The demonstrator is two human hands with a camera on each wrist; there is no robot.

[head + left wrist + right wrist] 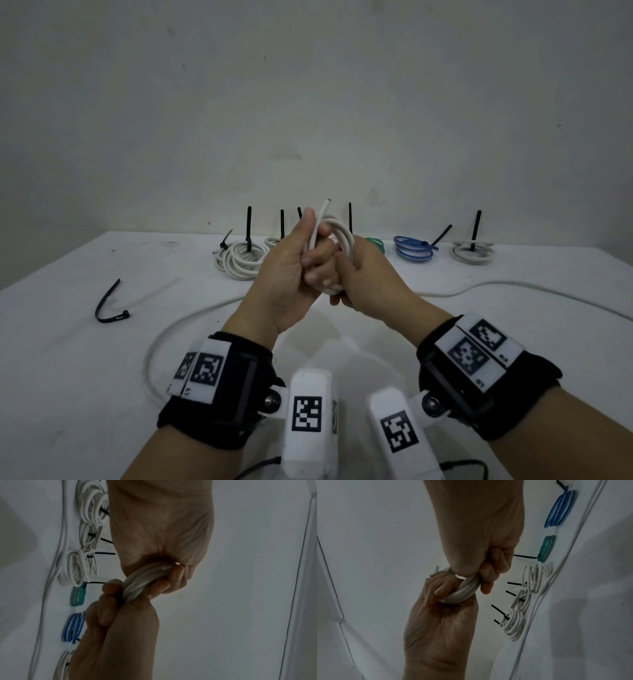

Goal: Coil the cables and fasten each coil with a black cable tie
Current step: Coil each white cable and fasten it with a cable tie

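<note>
A white cable coil (340, 236) is held up above the table between both hands. My left hand (294, 257) grips its left side, thumb upright along the loops, and the cable's cut end (328, 201) sticks up past the thumb. My right hand (358, 274) curls round the coil's right and lower side. The left wrist view shows my left fingers (173, 577) wrapped over the bundled loops (139, 584). In the right wrist view my right fingers (488, 574) clasp the same bundle (464, 590). The cable's uncoiled tail (161, 339) lies looped on the table. A loose black cable tie (109, 305) lies at the left.
Along the back of the white table (68, 359) stand tied coils with upright black tie tails: a white coil (239, 262), a green coil (375, 243), a blue coil (412, 249) and a white coil (472, 253). The tail also runs off to the right (513, 284).
</note>
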